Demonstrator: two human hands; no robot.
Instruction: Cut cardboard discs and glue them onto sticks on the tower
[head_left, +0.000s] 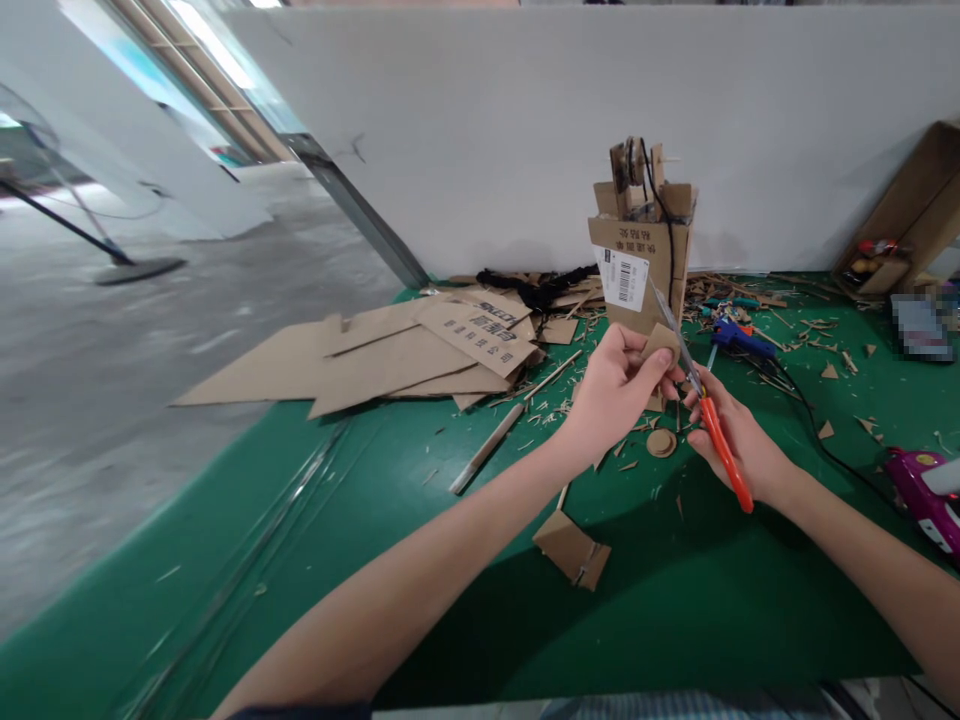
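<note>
Between the thumb and fingers of my left hand (619, 385) is a small piece of cardboard (663, 343). My right hand (739, 440) holds a pair of scissors with orange handles (721, 450), blades pointing up and away beside the cardboard piece. Whether the blades bite into it I cannot tell. Just below the hands lies a small stacked cardboard disc (661, 443) on the green table (420, 560). Behind them stands a cardboard box structure (641, 240) with a white label, a spool-like wheel on top and a black cord hanging down.
Flat cardboard sheets (420, 345) are piled at the left table edge. Cardboard scraps litter the back. A blue glue gun (742, 338), a purple tool (926, 490) and an open box (904, 215) are at right. A folded cardboard piece (570, 548) lies in front.
</note>
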